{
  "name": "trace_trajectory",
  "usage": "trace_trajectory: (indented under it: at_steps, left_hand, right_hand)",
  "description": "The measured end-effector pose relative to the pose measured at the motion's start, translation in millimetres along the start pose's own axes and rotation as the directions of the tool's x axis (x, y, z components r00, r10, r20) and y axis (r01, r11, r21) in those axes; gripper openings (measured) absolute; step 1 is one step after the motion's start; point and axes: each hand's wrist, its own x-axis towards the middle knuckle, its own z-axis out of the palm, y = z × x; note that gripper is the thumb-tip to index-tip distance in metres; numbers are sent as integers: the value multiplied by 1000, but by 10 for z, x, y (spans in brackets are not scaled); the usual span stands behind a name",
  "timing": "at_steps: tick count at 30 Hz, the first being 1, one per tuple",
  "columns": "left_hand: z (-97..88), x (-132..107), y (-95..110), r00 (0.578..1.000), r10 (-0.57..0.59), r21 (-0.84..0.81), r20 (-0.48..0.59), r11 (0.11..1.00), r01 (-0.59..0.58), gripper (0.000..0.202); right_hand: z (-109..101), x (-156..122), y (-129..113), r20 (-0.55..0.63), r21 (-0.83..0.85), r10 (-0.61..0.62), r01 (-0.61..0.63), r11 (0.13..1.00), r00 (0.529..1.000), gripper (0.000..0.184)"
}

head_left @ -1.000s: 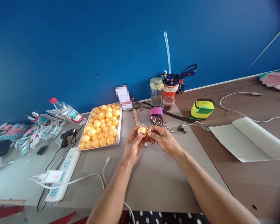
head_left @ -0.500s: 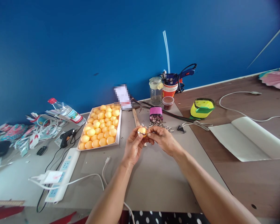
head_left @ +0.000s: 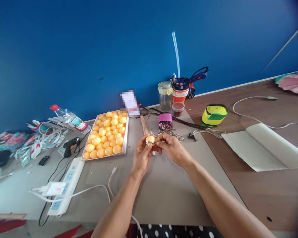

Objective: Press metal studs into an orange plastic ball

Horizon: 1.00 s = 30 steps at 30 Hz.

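My left hand [head_left: 142, 153] is closed around an orange ping-pong ball [head_left: 151, 139] with a silvery band or row of small shiny bits on its side. The fingers of my right hand [head_left: 172, 147] pinch at the ball's right edge; whether a tiny piece sits between them I cannot make out. Just beyond my hands, a pink container [head_left: 165, 119] lies tipped, with small shiny metal pieces [head_left: 172, 134] spilling onto the grey mat. A wooden stick or handle [head_left: 144, 125] lies partly behind my left hand. To the left stands a shallow white box [head_left: 124, 145] full of orange balls.
A power strip [head_left: 66, 186] with a white cable, a glue gun [head_left: 71, 147] and a water bottle [head_left: 73, 119] occupy the left side. At the back are a jar [head_left: 165, 97] and a cup [head_left: 180, 96] of tools. A yellow container [head_left: 215, 115] and paper [head_left: 265, 148] are on the right.
Both hands stay at the ball in nearly the same place. The ball seems slightly turned between the fingers; the whole view has shifted a little.
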Motion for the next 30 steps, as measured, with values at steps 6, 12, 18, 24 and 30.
trace_trajectory:
  at_steps: [6,12,18,24,30]
  left_hand:
    - [-1,-22,-22,1000,6,57,-29,998,-5,41]
    - [-19,10,-29,999,-46,-20,-4,999,45,41]
    - [-106,61,69,995,-99,-196,-19,976,93,35]
    - [-139,82,86,993,-116,-236,-32,966,105,37]
    - [-135,95,73,992,-119,-242,-36,964,107,35]
  right_hand:
    - [9,5,26,-36,-18,34,-35,999,999,12]
    - [-21,61,41,-35,8,3,-3,1000,999,19]
    - [-258,120,70,-191,-578,-210,63,813,959,13]
    - [-230,124,235,-46,-981,-152,-16,191,987,24]
    - [-137,157,262,25,-999,-170,29,19,985,22]
